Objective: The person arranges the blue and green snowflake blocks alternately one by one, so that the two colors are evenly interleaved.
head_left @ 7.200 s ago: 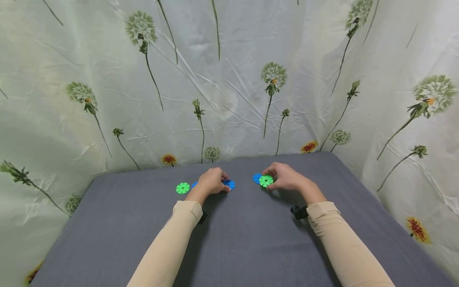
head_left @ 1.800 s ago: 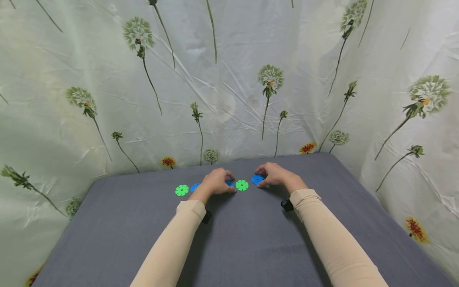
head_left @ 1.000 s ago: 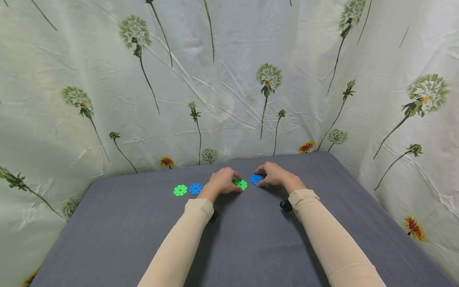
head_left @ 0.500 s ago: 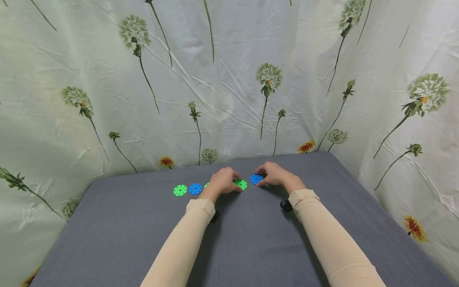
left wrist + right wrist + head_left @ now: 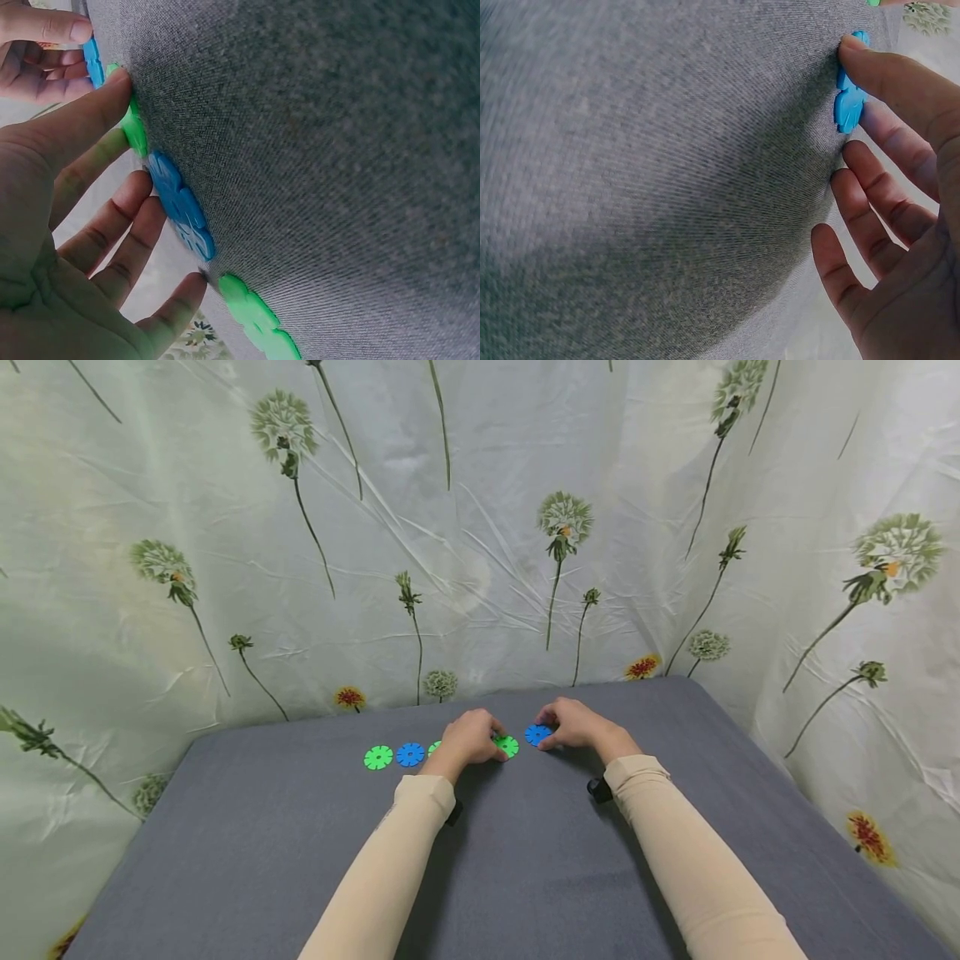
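My left hand [image 5: 469, 737] pinches a flat green notched disc [image 5: 510, 747] between thumb and index finger, and the disc lies on the cloth. In the left wrist view its other fingers spread beside a blue disc [image 5: 180, 206], which the hand mostly hides from the head view. To the right, my right hand [image 5: 579, 725] holds another blue notched disc [image 5: 536, 735] by its edges, thumb on the near side. The right wrist view shows that blue disc [image 5: 849, 101] low against the cloth, the remaining fingers loosely extended. A small gap separates the two held discs.
Farther left in the same row lie a green disc [image 5: 378, 757], a blue disc [image 5: 410, 754] and a green disc [image 5: 433, 747] partly behind the left hand. Grey cloth [image 5: 525, 877] covers the table. A flower-printed curtain [image 5: 480, 527] hangs behind its far edge.
Earlier, the right hand held the green disc over the blue one; it then lay between the hands. The left hand has shifted right onto it, while the right hand has gripped the blue disc.
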`<move>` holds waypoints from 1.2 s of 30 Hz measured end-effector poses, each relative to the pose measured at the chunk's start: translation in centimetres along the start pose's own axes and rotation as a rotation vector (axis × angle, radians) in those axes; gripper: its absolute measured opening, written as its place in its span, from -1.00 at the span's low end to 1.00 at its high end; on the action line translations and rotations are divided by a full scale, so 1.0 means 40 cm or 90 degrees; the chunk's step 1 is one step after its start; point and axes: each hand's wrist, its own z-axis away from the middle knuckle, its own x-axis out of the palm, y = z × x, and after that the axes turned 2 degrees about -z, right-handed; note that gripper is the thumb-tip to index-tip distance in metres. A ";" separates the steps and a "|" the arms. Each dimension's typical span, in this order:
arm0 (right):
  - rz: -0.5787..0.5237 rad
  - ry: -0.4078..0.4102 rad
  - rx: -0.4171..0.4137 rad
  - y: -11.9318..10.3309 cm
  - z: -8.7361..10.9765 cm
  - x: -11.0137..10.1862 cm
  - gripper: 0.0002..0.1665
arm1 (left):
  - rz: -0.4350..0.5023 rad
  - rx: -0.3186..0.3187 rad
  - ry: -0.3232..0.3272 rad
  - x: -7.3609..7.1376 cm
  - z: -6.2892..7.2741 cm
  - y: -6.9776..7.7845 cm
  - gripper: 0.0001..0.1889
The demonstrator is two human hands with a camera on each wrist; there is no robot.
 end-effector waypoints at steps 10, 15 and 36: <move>-0.020 0.018 -0.011 0.003 0.002 0.005 -0.51 | -0.002 -0.014 0.003 0.004 0.000 0.002 -0.56; -0.024 0.027 -0.022 0.002 0.007 0.013 -0.50 | 0.002 -0.019 0.006 0.005 0.002 0.003 -0.56; 0.010 0.008 -0.042 -0.004 0.023 0.010 -0.38 | 0.006 -0.023 0.000 0.004 0.004 0.005 -0.56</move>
